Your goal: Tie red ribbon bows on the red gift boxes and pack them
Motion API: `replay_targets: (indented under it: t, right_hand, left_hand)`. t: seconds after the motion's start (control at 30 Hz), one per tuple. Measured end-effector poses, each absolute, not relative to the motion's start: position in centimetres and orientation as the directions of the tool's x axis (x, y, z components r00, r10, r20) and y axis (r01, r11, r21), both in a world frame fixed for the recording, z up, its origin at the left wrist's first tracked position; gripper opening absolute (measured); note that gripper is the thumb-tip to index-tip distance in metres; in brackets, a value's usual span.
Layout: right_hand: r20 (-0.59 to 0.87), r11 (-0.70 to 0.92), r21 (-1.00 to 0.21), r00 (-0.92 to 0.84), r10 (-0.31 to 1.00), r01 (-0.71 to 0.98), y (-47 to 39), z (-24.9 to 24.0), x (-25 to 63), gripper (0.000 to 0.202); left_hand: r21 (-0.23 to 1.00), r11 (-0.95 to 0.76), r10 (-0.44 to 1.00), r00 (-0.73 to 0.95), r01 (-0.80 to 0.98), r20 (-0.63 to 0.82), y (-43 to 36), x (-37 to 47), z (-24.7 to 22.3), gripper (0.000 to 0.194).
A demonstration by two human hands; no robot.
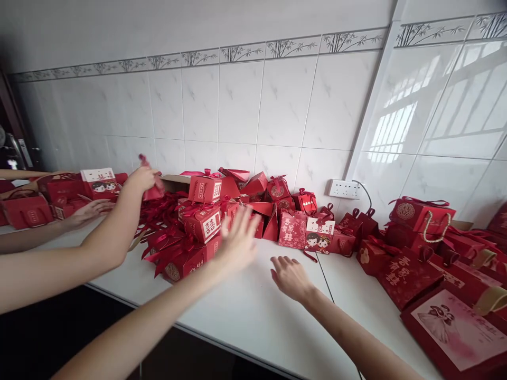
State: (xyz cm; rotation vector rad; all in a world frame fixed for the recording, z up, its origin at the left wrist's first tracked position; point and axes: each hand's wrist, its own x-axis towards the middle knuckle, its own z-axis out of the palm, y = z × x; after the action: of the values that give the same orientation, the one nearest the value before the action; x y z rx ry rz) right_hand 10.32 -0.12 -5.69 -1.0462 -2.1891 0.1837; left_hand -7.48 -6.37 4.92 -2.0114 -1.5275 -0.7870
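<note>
My left hand [241, 240] is raised beside a stack of red gift boxes, its fingers spread and a little blurred, with nothing held. The top box [205, 188] and the one below it [203, 221] carry white labels with red characters. My right hand [288, 274] hovers low over or rests on the white table [253, 311], fingers apart and holding nothing. Just behind it stand a red box with white characters [292, 229] and a box with two cartoon figures [319, 235].
At the left, another person's hand [142, 178] holds a red item [153, 189] above a heap of red ribbons [158, 214]. More hands reach among boxes further left. Red boxes fill the right side, one with a couple's picture [459, 327]. A socket strip [344, 189] is on the tiled wall.
</note>
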Motion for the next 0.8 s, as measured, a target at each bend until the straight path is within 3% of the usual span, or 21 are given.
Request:
replay_targets:
  t: [0.07,0.13,0.2,0.27,0.33,0.4,0.53,0.6,0.67,0.73,0.8]
  right_hand:
    - [0.49,0.657,-0.294,-0.48,0.727,0.695,0.7,-5.4,12.3,0.018]
    - [0.481,0.643,-0.25,-0.484,0.731,0.724,1.1,-5.5,13.3,0.021]
    - [0.484,0.628,-0.251,-0.466,0.741,0.737,1.3,-6.0,13.7,0.026]
    - [0.499,0.594,-0.329,-0.399,0.769,0.734,1.5,-6.6,13.8,0.029]
    - [0.509,0.555,-0.46,-0.307,0.804,0.693,1.8,-7.1,14.0,0.031]
    - [0.491,0.525,-0.581,-0.247,0.835,0.621,2.2,-7.7,14.5,0.029]
    - [0.422,0.45,-0.75,-0.174,0.89,0.485,3.2,-8.6,15.7,0.028]
    - [0.374,0.383,-0.822,-0.107,0.921,0.421,3.6,-8.7,15.9,0.029]
    - [0.315,0.309,-0.889,-0.039,0.948,0.337,3.8,-8.6,16.0,0.029]
    - [0.265,0.259,-0.943,0.001,0.964,0.209,3.8,-8.3,16.0,0.028]
    - [0.238,0.236,-0.968,0.01,0.971,0.085,3.7,-7.8,16.2,0.026]
  left_hand:
    - [0.063,0.05,0.62,-0.081,0.997,0.78,-5.0,-12.7,5.1,0.059]
    - [0.149,0.217,0.541,-0.246,0.965,0.804,-4.6,-16.5,5.1,0.071]
    - [0.305,0.313,0.528,-0.432,0.899,0.731,-4.6,-18.6,5.2,0.09]
    - [0.435,0.361,0.591,-0.563,0.825,0.577,-4.4,-19.4,5.2,0.104]
    - [0.507,0.366,0.651,-0.604,0.781,0.46,-4.0,-19.3,5.2,0.107]
    - [0.556,0.327,0.645,-0.61,0.764,0.46,-3.7,-19.0,5.2,0.101]
    - [0.551,0.111,0.436,-0.538,0.827,0.721,-4.9,-17.6,5.1,0.093]
    - [0.443,-0.094,0.335,-0.391,0.891,0.857,-6.0,-16.1,5.0,0.094]
    - [0.28,-0.4,0.269,-0.18,0.873,0.946,-6.8,-13.9,4.7,0.096]
    - [0.171,-0.728,0.296,0.079,0.664,0.952,-6.6,-10.9,4.1,0.094]
    - [0.266,-0.882,0.387,0.277,0.388,0.879,-5.3,-7.7,3.0,0.095]
